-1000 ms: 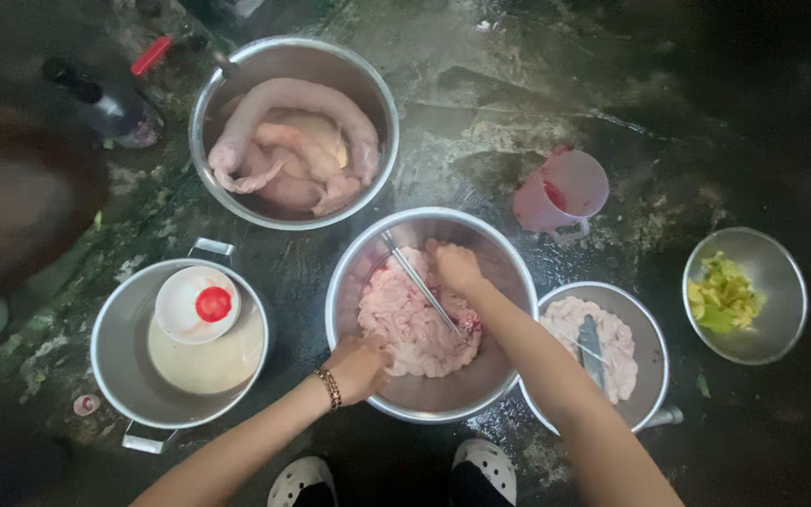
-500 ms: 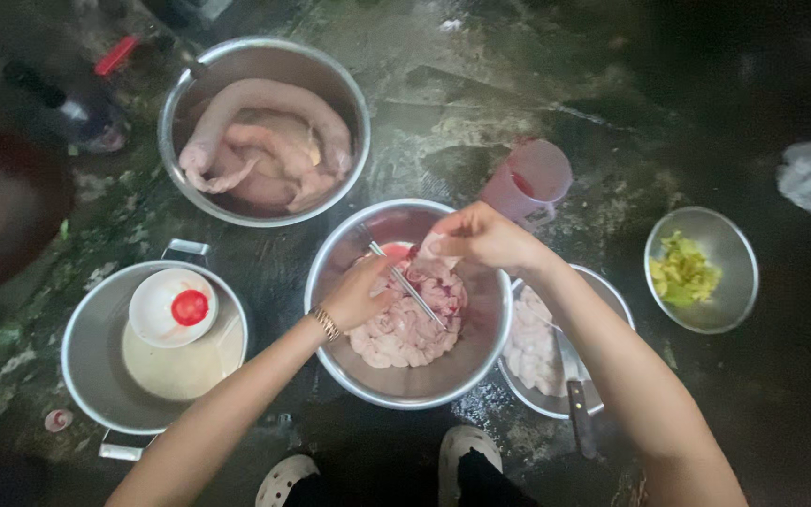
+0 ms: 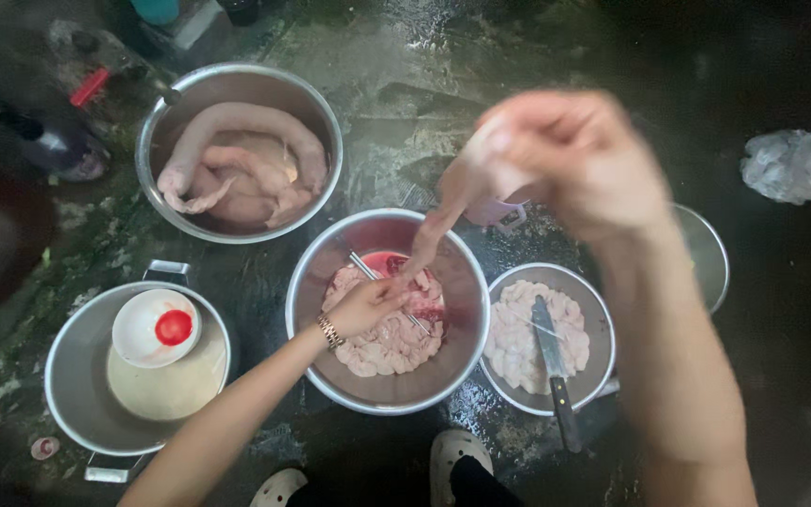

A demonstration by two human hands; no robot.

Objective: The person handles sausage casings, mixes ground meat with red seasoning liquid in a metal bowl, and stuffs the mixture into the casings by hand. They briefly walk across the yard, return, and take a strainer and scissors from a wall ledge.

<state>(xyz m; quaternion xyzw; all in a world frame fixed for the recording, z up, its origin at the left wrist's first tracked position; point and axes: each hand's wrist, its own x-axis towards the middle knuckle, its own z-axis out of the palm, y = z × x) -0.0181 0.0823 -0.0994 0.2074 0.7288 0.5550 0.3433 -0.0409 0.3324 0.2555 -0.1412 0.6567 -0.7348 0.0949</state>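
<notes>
Below me on the wet, dark floor (image 3: 396, 122) stand the metal bowls, largest first: a handled pot (image 3: 77, 376) at my left with a white lid and red knob (image 3: 156, 328) lying in it, a big bowl (image 3: 237, 80) farther off holding thick pale intestines (image 3: 237, 164), and the middle bowl (image 3: 462, 310) of pink offal pieces (image 3: 382, 338) in reddish liquid. Beside it on the right sits a smaller bowl (image 3: 598, 319) of pale meat with a knife (image 3: 550, 352) laid across. My right hand (image 3: 574, 160) — raised and blurred — pinches the top of a long pale strip (image 3: 434, 230), which hangs down to the middle bowl. My left hand (image 3: 368, 305) grips that strip's lower end, fingers closed round it just above the offal.
</notes>
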